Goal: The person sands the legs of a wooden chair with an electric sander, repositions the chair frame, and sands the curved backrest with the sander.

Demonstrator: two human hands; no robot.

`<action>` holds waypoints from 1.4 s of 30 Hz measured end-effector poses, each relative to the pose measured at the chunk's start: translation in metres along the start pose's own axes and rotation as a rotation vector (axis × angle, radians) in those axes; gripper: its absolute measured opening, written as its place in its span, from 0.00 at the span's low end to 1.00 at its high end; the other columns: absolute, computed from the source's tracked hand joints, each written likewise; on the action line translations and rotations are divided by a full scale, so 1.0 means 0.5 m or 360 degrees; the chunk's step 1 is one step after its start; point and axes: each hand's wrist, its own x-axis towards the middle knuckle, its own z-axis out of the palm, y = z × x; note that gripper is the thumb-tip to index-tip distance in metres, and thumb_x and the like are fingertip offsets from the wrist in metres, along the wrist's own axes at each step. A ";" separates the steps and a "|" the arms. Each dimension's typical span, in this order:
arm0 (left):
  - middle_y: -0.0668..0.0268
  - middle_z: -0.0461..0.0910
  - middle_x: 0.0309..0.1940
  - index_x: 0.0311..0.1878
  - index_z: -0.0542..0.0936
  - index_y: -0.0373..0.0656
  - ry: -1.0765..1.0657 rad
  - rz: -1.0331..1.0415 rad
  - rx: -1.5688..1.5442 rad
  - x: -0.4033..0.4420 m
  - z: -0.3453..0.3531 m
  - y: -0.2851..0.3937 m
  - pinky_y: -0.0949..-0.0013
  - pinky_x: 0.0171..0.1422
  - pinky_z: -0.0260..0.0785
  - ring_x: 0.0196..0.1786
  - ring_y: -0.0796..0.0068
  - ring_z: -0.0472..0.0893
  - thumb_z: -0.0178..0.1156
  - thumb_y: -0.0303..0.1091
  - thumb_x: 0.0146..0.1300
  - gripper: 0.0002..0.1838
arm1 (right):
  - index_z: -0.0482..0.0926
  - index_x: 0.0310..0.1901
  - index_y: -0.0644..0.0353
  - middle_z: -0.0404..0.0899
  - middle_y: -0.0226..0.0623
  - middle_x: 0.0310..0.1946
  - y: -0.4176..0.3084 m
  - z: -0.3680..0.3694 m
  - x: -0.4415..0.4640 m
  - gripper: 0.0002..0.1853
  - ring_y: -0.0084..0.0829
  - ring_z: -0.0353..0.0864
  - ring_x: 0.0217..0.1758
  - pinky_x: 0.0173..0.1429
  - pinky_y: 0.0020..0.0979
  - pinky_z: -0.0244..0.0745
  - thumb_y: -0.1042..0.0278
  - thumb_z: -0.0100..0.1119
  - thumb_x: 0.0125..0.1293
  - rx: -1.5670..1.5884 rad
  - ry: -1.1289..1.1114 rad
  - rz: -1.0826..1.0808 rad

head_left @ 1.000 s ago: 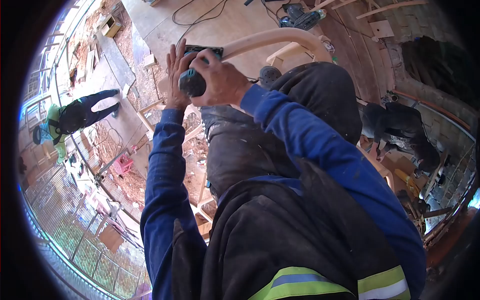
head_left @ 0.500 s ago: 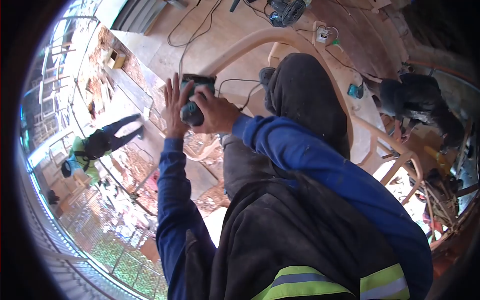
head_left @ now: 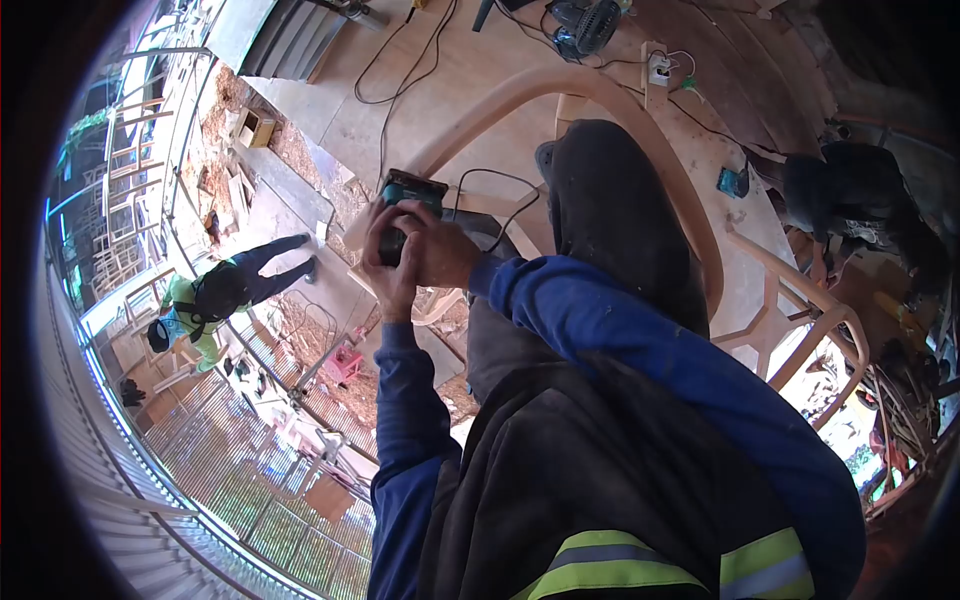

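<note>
Left hand (head_left: 398,285) has curled in beside right hand (head_left: 448,252) on sander (head_left: 403,189).
Fingers (head_left: 373,242) of both grasp it by curved rail (head_left: 545,82); likely steadier.

The sander (head_left: 410,192) is showing teal and black. The sleeves (head_left: 640,330) are showing deep blue, the vest (head_left: 560,450) black with lime-yellow bands (head_left: 610,575) flanking a grey stripe (head_left: 600,552). The curved wood (head_left: 660,150) is looking pale tan, the basket (head_left: 343,364) pink. A co-worker (head_left: 215,290) is wearing fluorescent yellow-green and dark trousers.
</note>
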 end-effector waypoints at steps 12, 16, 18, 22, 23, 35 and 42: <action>0.55 0.82 0.64 0.57 0.86 0.39 -0.0202 -0.0202 -0.0149 0.080 0.052 0.012 0.52 0.83 0.54 0.77 0.54 0.69 0.71 0.41 0.64 0.22 | 0.73 0.59 0.54 0.71 0.46 0.61 0.009 -0.094 0.036 0.35 0.56 0.84 0.53 0.55 0.51 0.84 0.56 0.78 0.50 0.0112 0.0226 -0.0126; 0.53 0.78 0.68 0.59 0.85 0.39 -0.0047 -0.0227 -0.0162 0.054 0.018 -0.007 0.54 0.81 0.57 0.77 0.55 0.69 0.71 0.41 0.64 0.23 | 0.68 0.62 0.61 0.67 0.52 0.61 -0.001 -0.055 0.032 0.40 0.58 0.81 0.57 0.58 0.51 0.83 0.58 0.78 0.50 0.0148 0.0073 -0.0107; 0.51 0.75 0.71 0.60 0.85 0.39 -0.0035 -0.0214 -0.0210 0.059 0.022 -0.002 0.55 0.80 0.60 0.76 0.56 0.70 0.71 0.41 0.64 0.24 | 0.63 0.65 0.65 0.63 0.57 0.62 -0.006 -0.054 0.027 0.44 0.61 0.79 0.59 0.59 0.51 0.82 0.60 0.79 0.50 0.0136 0.0198 -0.0027; 0.52 0.77 0.69 0.55 0.86 0.37 -0.0070 -0.0277 -0.0307 0.082 0.077 0.030 0.58 0.76 0.65 0.70 0.56 0.77 0.71 0.37 0.64 0.19 | 0.54 0.70 0.67 0.56 0.63 0.63 -0.007 -0.086 0.017 0.50 0.67 0.75 0.61 0.62 0.52 0.80 0.64 0.77 0.52 0.0002 0.0409 0.0175; 0.52 0.79 0.68 0.53 0.87 0.37 -0.0047 -0.0252 -0.0278 0.081 0.093 0.028 0.59 0.75 0.66 0.69 0.57 0.78 0.71 0.36 0.64 0.17 | 0.52 0.71 0.67 0.54 0.64 0.64 -0.001 -0.096 0.013 0.51 0.68 0.74 0.61 0.62 0.53 0.79 0.65 0.77 0.53 -0.0028 0.0413 0.0216; 0.53 0.88 0.55 0.35 0.86 0.31 0.0426 -0.0318 0.0134 0.043 0.061 0.004 0.66 0.60 0.76 0.50 0.68 0.86 0.65 0.29 0.60 0.09 | 0.63 0.62 0.63 0.61 0.68 0.67 0.040 -0.018 -0.001 0.38 0.68 0.82 0.49 0.55 0.55 0.82 0.63 0.74 0.55 -0.0064 0.0144 -0.0196; 0.55 0.89 0.51 0.34 0.88 0.34 0.0385 -0.0294 0.0216 0.080 0.117 0.014 0.67 0.56 0.78 0.47 0.67 0.88 0.68 0.36 0.55 0.13 | 0.61 0.63 0.62 0.62 0.65 0.65 0.031 -0.077 0.006 0.40 0.68 0.79 0.55 0.57 0.58 0.80 0.59 0.77 0.55 -0.0038 0.0255 -0.0107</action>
